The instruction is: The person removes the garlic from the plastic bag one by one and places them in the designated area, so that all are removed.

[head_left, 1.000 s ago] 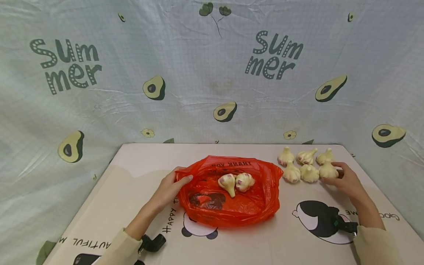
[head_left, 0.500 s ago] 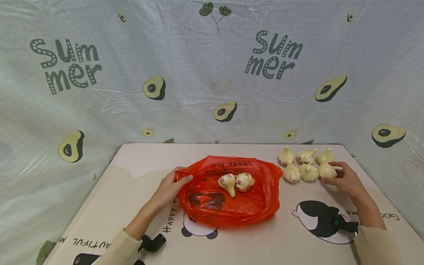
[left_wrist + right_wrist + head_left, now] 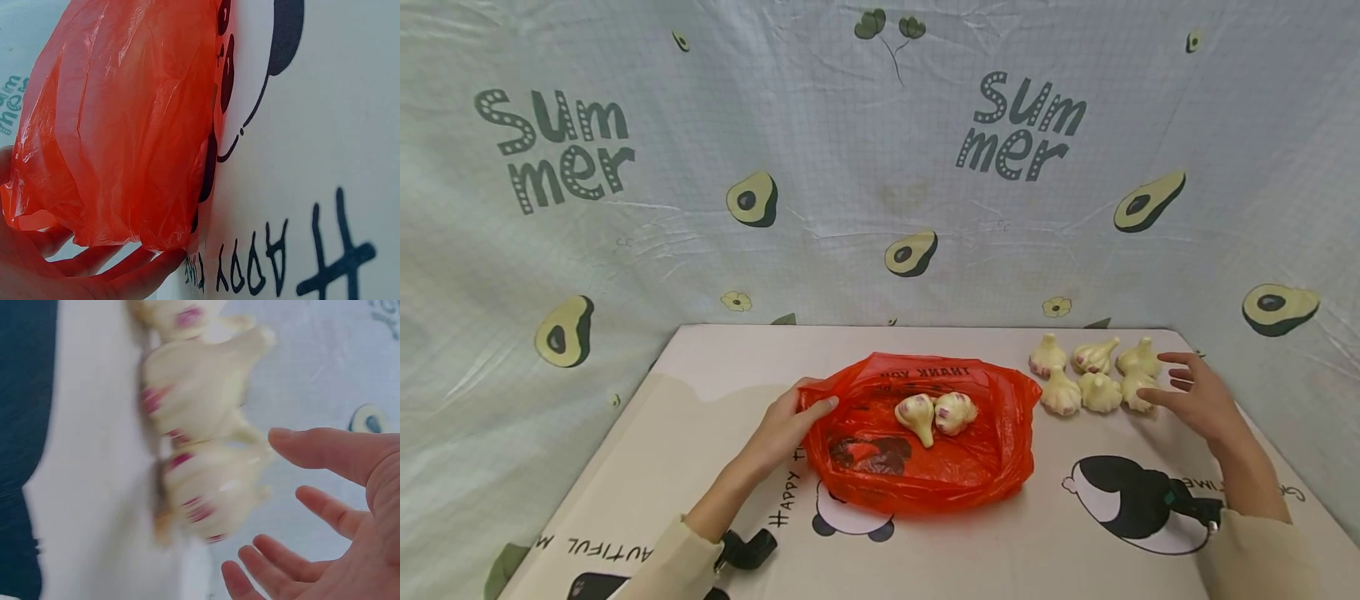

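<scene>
A red plastic bag [image 3: 917,492] lies mouth open in the middle of the table, with two garlic bulbs [image 3: 955,413] inside. My left hand [image 3: 784,423] grips its left rim, thumb over the inside edge; in the left wrist view the fingers [image 3: 125,275] run along the bag's outside. At the back right, several garlic bulbs [image 3: 1101,392] stand close together in two rows. Just right of them, my right hand [image 3: 1202,400] is spread with nothing in it. From the right wrist, the thumb tip [image 3: 284,434] shows close to the stem of the nearest bulb [image 3: 209,487].
The pale table [image 3: 745,346] carries printed cartoon animals and lettering. Behind and along both sides hangs a cloth [image 3: 820,150] with avocados and "summer" on it. A black wrist device [image 3: 747,550] sits at the left sleeve, another [image 3: 1195,504] at the right.
My right hand has drawn back to the right from the front-row end bulb, its fingers now spread off it. That bulb stays beside its neighbours. The left hand and bag keep their place.
</scene>
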Action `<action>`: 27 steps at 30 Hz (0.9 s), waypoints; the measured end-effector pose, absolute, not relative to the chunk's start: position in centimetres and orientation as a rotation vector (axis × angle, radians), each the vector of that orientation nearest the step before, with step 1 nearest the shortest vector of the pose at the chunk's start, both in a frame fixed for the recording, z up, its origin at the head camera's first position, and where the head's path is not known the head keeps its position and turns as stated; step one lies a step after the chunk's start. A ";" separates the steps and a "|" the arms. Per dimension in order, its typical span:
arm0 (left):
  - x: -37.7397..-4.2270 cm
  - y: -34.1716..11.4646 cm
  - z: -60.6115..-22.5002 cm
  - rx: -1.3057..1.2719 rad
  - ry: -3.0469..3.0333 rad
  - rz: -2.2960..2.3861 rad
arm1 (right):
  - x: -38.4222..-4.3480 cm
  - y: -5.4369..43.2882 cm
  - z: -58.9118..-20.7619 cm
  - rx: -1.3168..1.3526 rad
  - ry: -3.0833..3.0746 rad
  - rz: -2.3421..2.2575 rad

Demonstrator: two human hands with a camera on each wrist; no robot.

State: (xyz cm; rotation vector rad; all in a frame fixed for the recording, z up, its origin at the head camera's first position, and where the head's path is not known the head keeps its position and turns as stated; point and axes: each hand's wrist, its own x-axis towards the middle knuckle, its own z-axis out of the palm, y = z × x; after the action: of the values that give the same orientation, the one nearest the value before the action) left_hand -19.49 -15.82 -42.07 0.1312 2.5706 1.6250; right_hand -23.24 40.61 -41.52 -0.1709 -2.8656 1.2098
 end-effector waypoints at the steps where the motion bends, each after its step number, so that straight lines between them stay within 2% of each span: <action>1: -19.5 -15.8 -42.1 0.132 2.571 1.625 | -23.1 40.4 -41.0 -0.176 -2.850 1.195; 7: -19.5 -15.7 -42.0 0.120 2.580 1.621 | -22.3 38.6 -38.4 -0.129 -2.725 1.123; 21: -19.6 -15.6 -41.9 0.112 2.562 1.642 | -20.2 33.0 -34.4 0.410 -2.433 1.224; 27: -19.6 -15.7 -42.0 0.107 2.571 1.648 | -19.4 29.9 -33.0 0.549 -2.384 1.196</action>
State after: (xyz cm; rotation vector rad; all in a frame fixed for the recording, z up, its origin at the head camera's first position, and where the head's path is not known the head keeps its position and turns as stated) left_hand -19.64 -15.69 -41.97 0.1072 2.5715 1.6484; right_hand -19.38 29.92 -32.97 0.5489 -2.3840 1.1958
